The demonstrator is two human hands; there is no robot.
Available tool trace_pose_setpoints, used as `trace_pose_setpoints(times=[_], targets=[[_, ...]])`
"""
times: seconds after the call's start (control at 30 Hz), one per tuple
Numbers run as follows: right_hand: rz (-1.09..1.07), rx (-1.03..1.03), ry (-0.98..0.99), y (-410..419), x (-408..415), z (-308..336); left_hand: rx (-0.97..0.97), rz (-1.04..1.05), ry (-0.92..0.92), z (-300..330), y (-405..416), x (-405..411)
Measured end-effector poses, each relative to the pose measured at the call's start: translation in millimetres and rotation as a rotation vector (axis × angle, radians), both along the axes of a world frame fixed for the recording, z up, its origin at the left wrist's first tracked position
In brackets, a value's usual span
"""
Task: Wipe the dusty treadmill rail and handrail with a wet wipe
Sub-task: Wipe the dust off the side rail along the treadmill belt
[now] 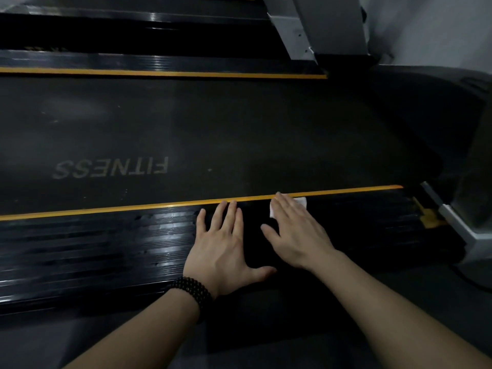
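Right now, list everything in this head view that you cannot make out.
- Wet wipe: mostly hidden under the right hand; only two white corners show.
- Rail beneath both hands: covered by the left hand and the right one; whether dust remains there cannot be told.
- Handrail: not in view; the grey upright is cut off by the top edge.
- Rail's right end: too dark to judge.

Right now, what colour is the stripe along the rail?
Yellow-orange stripe, seen in the head view.

The right hand [294, 230] hides most of the wet wipe [300, 201].
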State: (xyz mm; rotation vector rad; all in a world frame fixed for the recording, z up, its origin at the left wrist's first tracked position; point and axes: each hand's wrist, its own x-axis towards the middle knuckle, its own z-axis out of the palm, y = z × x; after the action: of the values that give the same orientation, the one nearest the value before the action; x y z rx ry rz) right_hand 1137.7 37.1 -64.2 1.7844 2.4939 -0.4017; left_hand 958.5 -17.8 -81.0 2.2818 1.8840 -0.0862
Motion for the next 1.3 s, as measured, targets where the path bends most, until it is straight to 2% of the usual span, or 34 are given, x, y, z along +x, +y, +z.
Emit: trace_pose_setpoints(times=[0.1,0.2,0.4,0.6,0.73,0.83,1.0,1.2,1.3], targets=[[0.066,-0.004,0.040,4,-22,2,0.008,0.003,-0.004,-1,0,0],[0.188,-0.001,0.041,-29,-15,4,0.016,0.001,-0.006,-1,0,0],[-0.008,0.003,-0.018,4,-3,1,0.006,0.002,-0.005,1,-1,0],[0.176,0.005,0.037,-31,-4,4,0.019,0.002,-0.004,1,-1,0],[-0.018,0.007,-0.012,-11,17,4,0.019,0.009,-0.017,0,0,0],[-0.042,-0.024,0.045,9,-6,5,0.017,0.010,-0.021,0,0,0],[0.199,-0.029,0.104,-29,-14,4,0.032,0.017,-0.039,-2,0,-1],[-0.068,-0.103,0.292,-20,5,12,0.026,0.049,-0.047,-1,-2,-1],[0.020,-0.088,0.297,-19,-17,14,0.026,0.090,-0.031,0,-5,0]])
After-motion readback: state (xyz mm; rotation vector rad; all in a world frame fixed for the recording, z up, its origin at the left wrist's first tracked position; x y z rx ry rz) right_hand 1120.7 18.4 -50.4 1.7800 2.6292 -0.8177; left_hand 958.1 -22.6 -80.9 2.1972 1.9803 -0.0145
